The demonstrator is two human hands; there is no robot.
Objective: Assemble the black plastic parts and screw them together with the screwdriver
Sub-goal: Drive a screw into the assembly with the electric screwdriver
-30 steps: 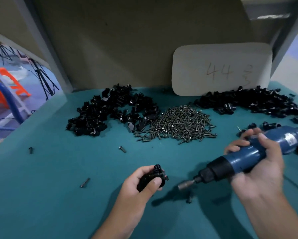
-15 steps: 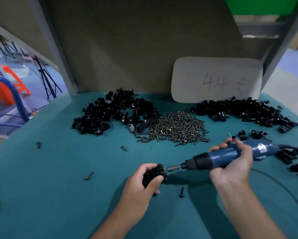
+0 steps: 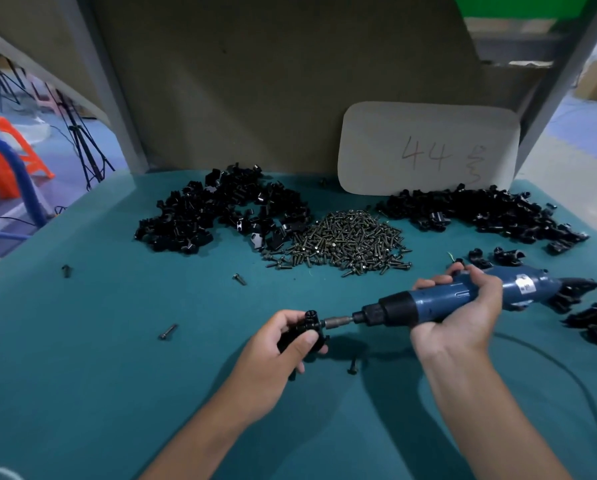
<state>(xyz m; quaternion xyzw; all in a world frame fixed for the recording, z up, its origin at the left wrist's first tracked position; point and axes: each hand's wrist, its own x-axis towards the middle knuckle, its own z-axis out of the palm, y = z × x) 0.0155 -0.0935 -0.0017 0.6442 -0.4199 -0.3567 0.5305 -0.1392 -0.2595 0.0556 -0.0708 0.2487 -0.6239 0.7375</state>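
Observation:
My left hand (image 3: 276,344) grips a small assembly of black plastic parts (image 3: 305,329) just above the teal table (image 3: 82,358). My right hand (image 3: 463,313) is wrapped around a blue electric screwdriver (image 3: 463,299) that points left. Its metal bit (image 3: 337,321) touches the right side of the held parts. Much of the assembly is hidden by my fingers.
Two heaps of black plastic parts lie at the back, one left (image 3: 221,213) and one right (image 3: 480,213), with a pile of screws (image 3: 345,240) between them. Loose screws (image 3: 168,331) lie scattered on the table. The screwdriver's cable (image 3: 567,368) runs off to the right. A card marked 44 (image 3: 428,148) leans on the back wall.
The screwdriver has swung level and moved left until its bit meets the held parts. My left hand has kept its grip and risen slightly.

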